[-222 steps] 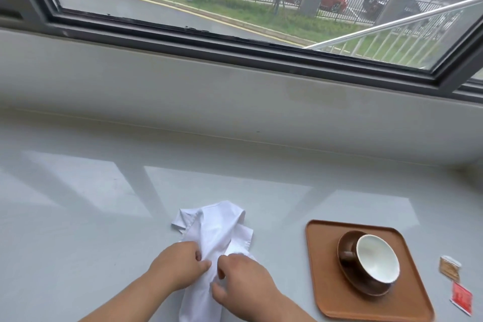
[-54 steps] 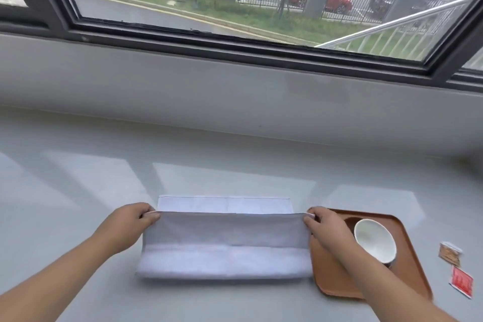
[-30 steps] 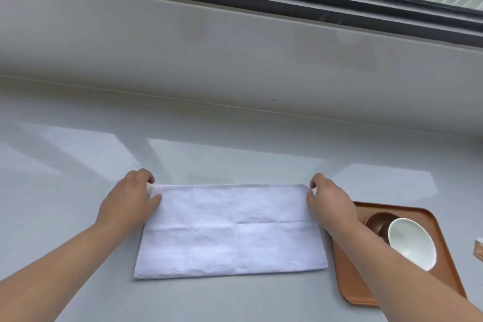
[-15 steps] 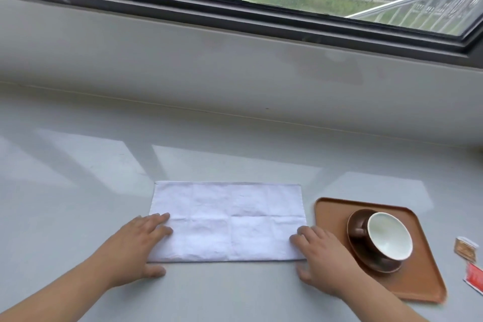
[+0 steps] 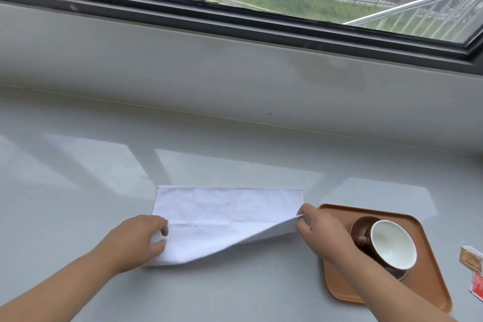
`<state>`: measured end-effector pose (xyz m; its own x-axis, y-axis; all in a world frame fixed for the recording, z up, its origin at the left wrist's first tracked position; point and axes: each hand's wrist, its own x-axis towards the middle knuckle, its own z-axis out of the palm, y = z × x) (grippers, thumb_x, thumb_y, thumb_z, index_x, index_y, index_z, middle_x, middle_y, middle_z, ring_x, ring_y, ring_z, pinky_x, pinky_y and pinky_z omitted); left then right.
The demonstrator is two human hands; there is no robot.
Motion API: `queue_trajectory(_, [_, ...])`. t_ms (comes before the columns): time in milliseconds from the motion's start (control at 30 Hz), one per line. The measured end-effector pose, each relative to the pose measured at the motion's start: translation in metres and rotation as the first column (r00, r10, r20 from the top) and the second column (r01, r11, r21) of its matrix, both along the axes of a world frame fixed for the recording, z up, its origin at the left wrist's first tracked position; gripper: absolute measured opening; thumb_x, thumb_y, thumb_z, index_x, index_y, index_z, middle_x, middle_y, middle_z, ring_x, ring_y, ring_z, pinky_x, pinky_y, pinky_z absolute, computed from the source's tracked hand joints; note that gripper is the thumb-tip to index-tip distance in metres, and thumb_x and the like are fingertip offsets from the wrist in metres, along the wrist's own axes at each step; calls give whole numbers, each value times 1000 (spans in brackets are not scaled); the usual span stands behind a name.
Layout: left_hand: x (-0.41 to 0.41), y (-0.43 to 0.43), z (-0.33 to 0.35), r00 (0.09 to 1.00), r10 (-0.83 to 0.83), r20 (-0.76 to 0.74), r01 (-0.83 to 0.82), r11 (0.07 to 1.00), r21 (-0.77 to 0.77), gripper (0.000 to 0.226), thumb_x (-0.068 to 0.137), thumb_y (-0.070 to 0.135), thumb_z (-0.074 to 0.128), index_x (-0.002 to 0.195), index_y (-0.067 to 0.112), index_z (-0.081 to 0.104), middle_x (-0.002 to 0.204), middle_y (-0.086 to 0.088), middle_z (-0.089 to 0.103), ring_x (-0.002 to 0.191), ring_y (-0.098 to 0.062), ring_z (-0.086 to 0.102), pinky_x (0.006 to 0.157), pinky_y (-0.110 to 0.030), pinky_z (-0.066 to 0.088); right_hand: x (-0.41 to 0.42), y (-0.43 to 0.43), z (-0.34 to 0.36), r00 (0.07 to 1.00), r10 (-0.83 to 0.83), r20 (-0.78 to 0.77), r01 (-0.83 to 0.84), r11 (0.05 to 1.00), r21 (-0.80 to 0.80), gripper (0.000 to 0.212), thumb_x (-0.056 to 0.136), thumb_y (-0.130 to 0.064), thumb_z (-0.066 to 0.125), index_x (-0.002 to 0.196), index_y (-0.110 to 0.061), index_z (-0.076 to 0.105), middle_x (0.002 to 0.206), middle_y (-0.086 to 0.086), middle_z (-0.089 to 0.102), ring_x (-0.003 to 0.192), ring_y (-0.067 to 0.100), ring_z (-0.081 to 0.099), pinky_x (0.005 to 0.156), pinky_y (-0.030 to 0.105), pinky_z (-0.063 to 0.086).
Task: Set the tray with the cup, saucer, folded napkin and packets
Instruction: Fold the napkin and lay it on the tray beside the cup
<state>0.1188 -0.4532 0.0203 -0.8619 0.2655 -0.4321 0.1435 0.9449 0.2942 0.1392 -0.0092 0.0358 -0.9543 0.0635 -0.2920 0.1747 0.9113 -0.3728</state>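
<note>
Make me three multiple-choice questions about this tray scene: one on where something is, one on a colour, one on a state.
1. Where does the cup stand?
A. On its saucer on the tray
B. On the napkin
C. On the windowsill

2. What colour is the napkin?
A. Brown
B. White
C. Red

3. What is the right hand doing?
A. Gripping the cup
B. Resting flat on the counter
C. Pinching the napkin's right near corner, raised

Answers: 1 A, the cup sits on the brown saucer inside the tray. 2 B, the cloth is plain white. 3 C, that corner is lifted while the left hand grips the other end.
</note>
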Motion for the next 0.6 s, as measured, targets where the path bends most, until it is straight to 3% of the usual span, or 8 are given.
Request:
queue_trajectory(33, [-6,0,1,999,38,26,-38,999,26,22,77,68,60,94,58,50,109,30,56,104,-1,56,80,-24,49,-7,1,0,999,-36,12,36,999,-17,8,92,-30,48,87,-30,55,65,-3,62,63,14,58,54,32,42])
queue_trajectory(100, [-18,0,0,995,33,92,-38,998,56,58,64,84,64,112,56,50,113,34,49,111,2,51,87,-26,48,-21,3,-3,993,-119,26,120,990,-72,9,91,-31,50,84,-30,55,63,-1,62,60,12,58,53,30,41])
queue_trajectory(167, [-27,4,3,989,-61,131,62,998,1,75,60,83,66,126,54,46,121,33,47,120,0,47,95,-28,48,-34,4,-6,979,-202,40,205,971,-126,10,90,-31,52,82,-27,57,64,-2,63,57,12,57,52,27,41])
queue_trajectory(233, [-38,6,4,977,-141,162,154,986,-71,58,68,69,62,120,47,50,121,28,50,115,-3,49,88,-27,48,-47,4,-10,961,-271,58,277,946,-170,10,90,-30,53,83,-26,60,66,-2,64,55,13,58,50,25,42])
queue_trajectory(300, [-51,5,2,979,-94,183,103,994,-41,27,75,54,57,92,33,55,100,17,58,93,-6,55,75,-29,48,-56,4,-14,944,-321,77,330,921,-208,11,91,-28,54,82,-26,61,65,-4,63,49,10,55,46,24,42])
queue_trajectory(400, [-70,0,-6,974,125,189,-140,988,68,31,86,45,61,74,18,49,72,5,57,63,-12,51,59,-33,38,-67,4,-20,931,-353,94,365,904,-222,13,93,-24,54,81,-25,60,66,-5,61,51,9,53,47,25,41])
queue_trajectory(500, [-88,-5,-14,952,287,108,-300,943,144,29,93,43,66,76,21,63,70,4,65,63,-13,59,59,-33,41,-76,5,-24,931,-351,96,364,908,-206,12,95,-20,52,86,-25,60,75,-5,63,66,10,58,55,27,41])
queue_trajectory(600, [-103,-6,-19,945,327,14,-326,937,127,27,95,43,66,73,27,63,67,5,65,66,-13,62,56,-31,40,-86,5,-28,934,-349,80,358,918,-169,8,97,-19,52,95,-22,59,79,-8,62,72,7,57,57,26,38])
